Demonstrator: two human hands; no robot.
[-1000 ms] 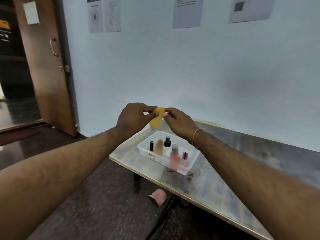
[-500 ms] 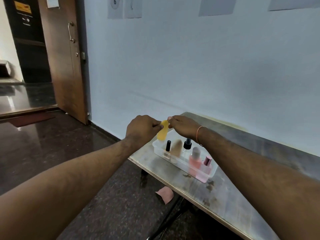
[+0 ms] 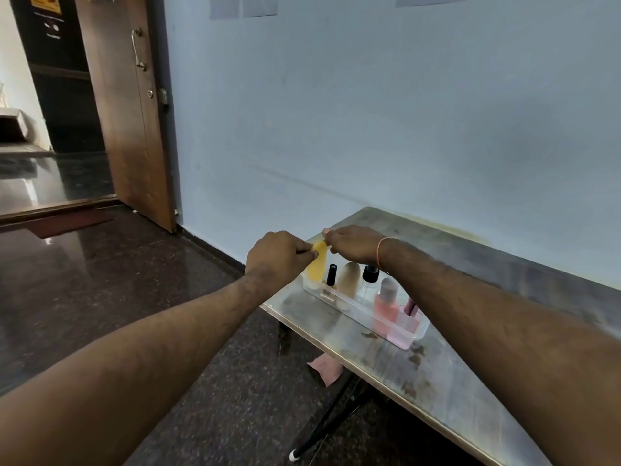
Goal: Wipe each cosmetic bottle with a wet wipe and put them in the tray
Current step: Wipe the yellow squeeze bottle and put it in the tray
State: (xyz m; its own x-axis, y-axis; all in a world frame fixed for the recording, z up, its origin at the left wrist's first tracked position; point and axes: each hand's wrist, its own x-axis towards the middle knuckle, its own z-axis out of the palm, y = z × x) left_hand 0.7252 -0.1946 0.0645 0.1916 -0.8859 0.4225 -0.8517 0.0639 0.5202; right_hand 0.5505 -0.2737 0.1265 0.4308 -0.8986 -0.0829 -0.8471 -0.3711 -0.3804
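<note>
Here, both hands meet above the left end of the clear plastic tray [image 3: 415, 334], which sits near the front edge of the metal bench [image 3: 497, 297]. The left hand [image 3: 277, 255] has its grip clenched on the yellow bottle [image 3: 318, 269], fingertips pinching it near the top; the right hand [image 3: 353, 243] pinches the same bottle's upper end from the other side. The yellow bottle hangs tilted between them, and its lower end is down at the tray's left corner; whether it touches the tray floor cannot be told. Inside the tray stands a row: a small bottle with a black cap [image 3: 331, 275], a beige bottle [image 3: 348, 280], a clear bottle with a black top [image 3: 369, 280], a pink bottle [image 3: 385, 306] and a paler pink bottle [image 3: 408, 317] at the right end. An orange band [image 3: 381, 252] circles the right wrist. A pinkish scrap [image 3: 324, 366] lies on the dark floor under the bench.
</note>
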